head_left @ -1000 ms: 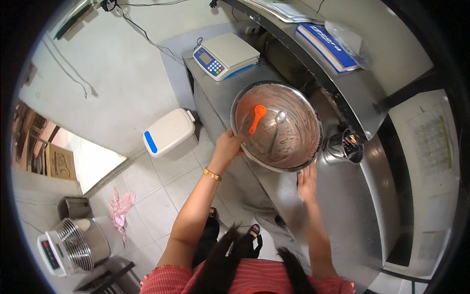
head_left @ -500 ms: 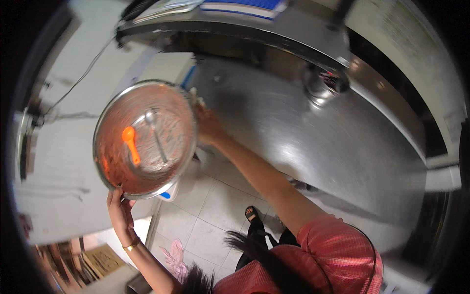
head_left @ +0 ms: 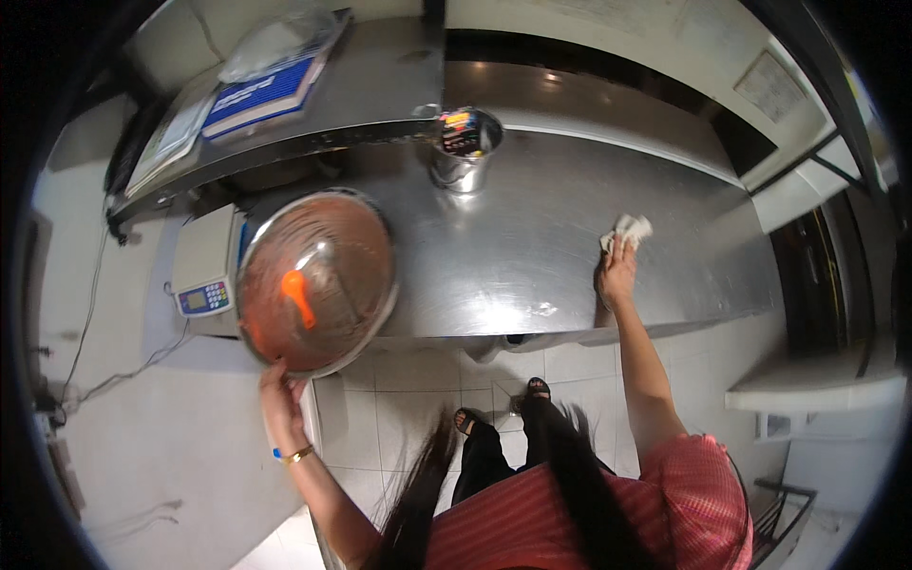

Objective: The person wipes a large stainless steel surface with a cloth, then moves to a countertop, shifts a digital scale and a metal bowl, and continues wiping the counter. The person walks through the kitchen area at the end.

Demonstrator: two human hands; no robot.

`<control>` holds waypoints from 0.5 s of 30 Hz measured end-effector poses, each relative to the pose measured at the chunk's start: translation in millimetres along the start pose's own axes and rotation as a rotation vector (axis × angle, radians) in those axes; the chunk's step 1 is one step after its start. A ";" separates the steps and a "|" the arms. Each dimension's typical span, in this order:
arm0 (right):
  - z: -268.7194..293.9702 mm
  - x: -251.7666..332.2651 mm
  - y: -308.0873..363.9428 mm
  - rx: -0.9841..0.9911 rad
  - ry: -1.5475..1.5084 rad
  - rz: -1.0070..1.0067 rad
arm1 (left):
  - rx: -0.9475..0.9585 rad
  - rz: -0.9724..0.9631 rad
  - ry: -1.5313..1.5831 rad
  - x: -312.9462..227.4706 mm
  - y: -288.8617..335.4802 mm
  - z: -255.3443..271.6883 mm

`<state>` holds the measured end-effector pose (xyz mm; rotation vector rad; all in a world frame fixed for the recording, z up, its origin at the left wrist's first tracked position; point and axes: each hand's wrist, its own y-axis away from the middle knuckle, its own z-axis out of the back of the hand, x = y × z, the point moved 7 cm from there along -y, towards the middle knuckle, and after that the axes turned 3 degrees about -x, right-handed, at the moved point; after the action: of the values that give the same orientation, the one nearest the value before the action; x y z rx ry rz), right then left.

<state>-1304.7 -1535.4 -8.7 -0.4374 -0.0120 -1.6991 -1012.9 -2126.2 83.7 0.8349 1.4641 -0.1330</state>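
Observation:
My left hand (head_left: 283, 388) grips the near rim of a large steel bowl (head_left: 366, 237), its fingers closed over the edge. The bowl is tilted toward me, at the left end of the steel table, and its inside is smeared with a reddish-brown residue. An orange measuring spoon (head_left: 298, 297) lies in it, beside a blurred metal spoon (head_left: 342, 290). Out to the right, my right hand (head_left: 617, 278) presses a crumpled white cloth (head_left: 627, 232) onto the steel table (head_left: 518, 252).
A digital scale (head_left: 206, 261) stands just left of the bowl. Toward the back, a steel pot (head_left: 463, 174) holds small colourful items. A raised shelf (head_left: 375, 90) carries a blue book (head_left: 261, 100) and papers. Cables hang at the left.
My right hand has gone from beside the bowl far to the right across the table, with the cloth. The view has swung right; my left hand still holds the bowl.

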 end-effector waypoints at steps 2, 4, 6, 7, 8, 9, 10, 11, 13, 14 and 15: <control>4.7 15.4 9.0 0.018 0.015 -0.042 | 0.013 -0.014 -0.001 25.7 -11.2 0.0; -8.9 72.1 38.1 0.084 -0.053 0.240 | 0.083 -0.009 -0.010 32.2 -3.6 -27.0; -29.1 156.4 76.8 0.149 -0.082 0.538 | 0.054 -0.044 0.005 26.9 0.5 -43.5; -37.5 199.3 101.9 0.122 -0.021 0.691 | 0.044 -0.051 0.010 28.0 2.6 -44.2; -36.6 238.0 121.6 0.206 -0.132 0.716 | 0.031 -0.033 0.025 34.5 0.1 -37.3; -43.0 263.9 132.1 0.262 -0.219 0.808 | 0.012 -0.027 0.036 39.9 -2.9 -31.0; -41.9 283.0 134.1 0.349 -0.263 0.823 | -0.006 -0.023 0.045 48.2 -4.5 -27.1; -40.8 284.1 130.6 0.382 -0.290 0.836 | -0.025 -0.011 0.038 50.9 -4.0 -25.1; -42.3 272.6 115.6 0.370 -0.302 0.825 | -0.051 -0.011 0.037 49.7 -1.4 -23.2; -47.8 255.8 104.3 0.335 -0.285 0.806 | -0.066 -0.001 0.033 52.5 3.9 -23.1; -48.9 236.4 86.6 0.289 -0.264 0.781 | -0.092 0.016 0.082 54.6 7.5 -23.1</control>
<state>-1261.5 -1788.2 -5.5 -0.3773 -0.2453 -0.8483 -1019.2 -2085.9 40.1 0.7840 1.5283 -0.0194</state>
